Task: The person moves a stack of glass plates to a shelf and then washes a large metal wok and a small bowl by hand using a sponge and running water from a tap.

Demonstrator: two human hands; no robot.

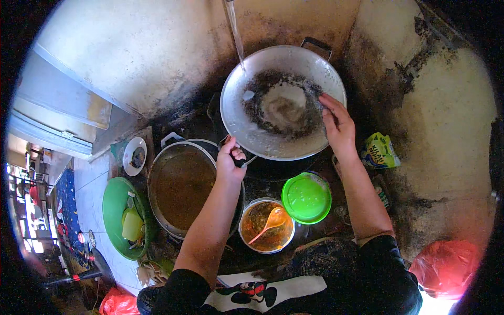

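Observation:
A large metal wok (pixel 271 145) lies under a thin stream of water (pixel 237 37), with cloudy water and dark residue or scorching inside. My left hand (pixel 232 159) grips the wok's near handle at its lower left. My right hand (pixel 338 126) is at the wok's inner right side, its fingertips by the dark area; whether they hold a scrubber, I cannot tell. Left of my left forearm stands a big pot (pixel 179 189) of brown liquid. Nearer me, a tub (pixel 258 232) with orange residue holds an orange spoon (pixel 273 220), beside a bright green lid or bowl (pixel 306 199).
A green basin (pixel 114 216) with a yellow-green container (pixel 132 226) stands at the left, below a white plate (pixel 128 157). A yellow-green pouch (pixel 380 151) lies right of the wok. Stained walls (pixel 138 47) border the back and right; red plastic bags (pixel 445 267) sit at lower right and lower left.

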